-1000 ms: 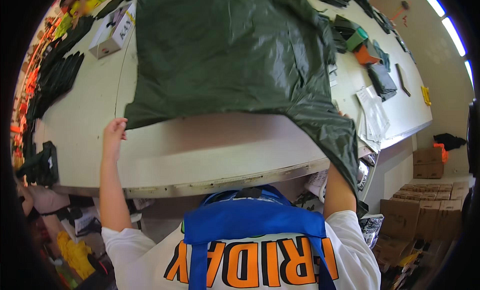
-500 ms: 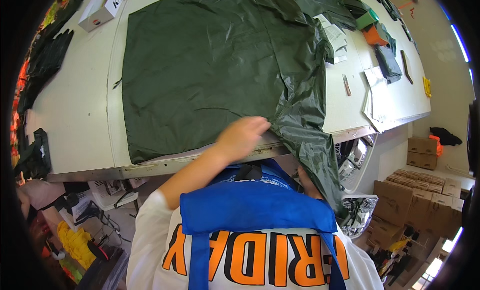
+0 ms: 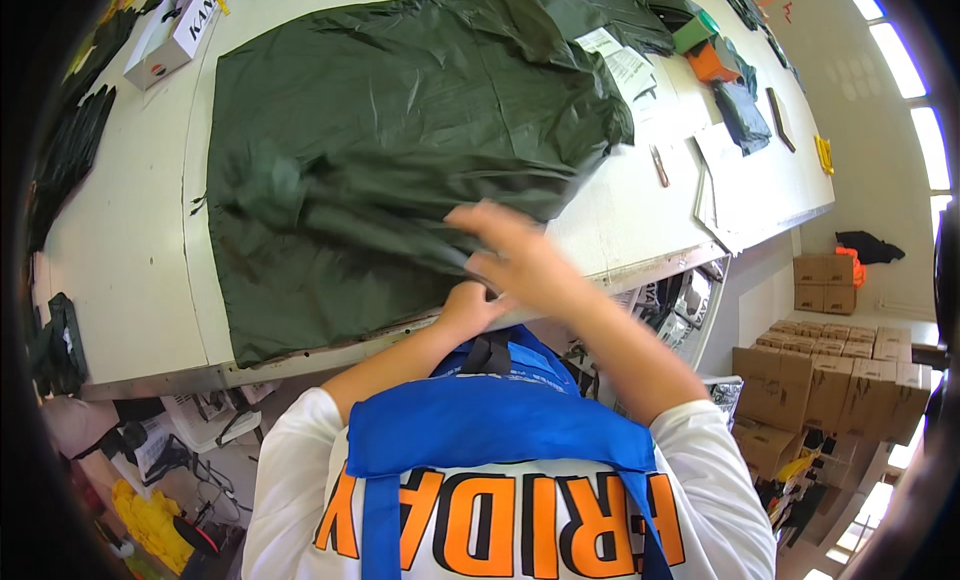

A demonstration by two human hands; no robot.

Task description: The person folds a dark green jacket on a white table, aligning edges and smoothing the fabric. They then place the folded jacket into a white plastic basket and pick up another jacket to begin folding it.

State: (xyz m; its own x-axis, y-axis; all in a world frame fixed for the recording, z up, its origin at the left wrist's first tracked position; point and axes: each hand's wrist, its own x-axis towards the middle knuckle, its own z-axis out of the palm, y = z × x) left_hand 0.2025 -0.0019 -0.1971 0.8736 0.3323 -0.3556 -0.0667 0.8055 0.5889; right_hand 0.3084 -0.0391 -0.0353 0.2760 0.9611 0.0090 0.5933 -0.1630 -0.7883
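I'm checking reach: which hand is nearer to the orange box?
Right. The right hand is left of and below the orange box in the picture; the left hand is farther left and lower, by the table's edge.

L hand [image 3: 468, 310] at near edge of dark-green shiny plastic sheet-like garment [image 3: 380, 100]; R hand [image 3: 520, 255] blurred, fingers spread, just beside it. Garment lies on long white flat-topped desk [image 3: 130, 260] w/ small orange box [image 3: 712, 62] & white cardboard box [image 3: 178, 35].

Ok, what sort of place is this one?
Probably a garment workshop or packing room: a large white worktable bears a spread dark green garment-like piece, and cardboard boxes are stacked to the right.
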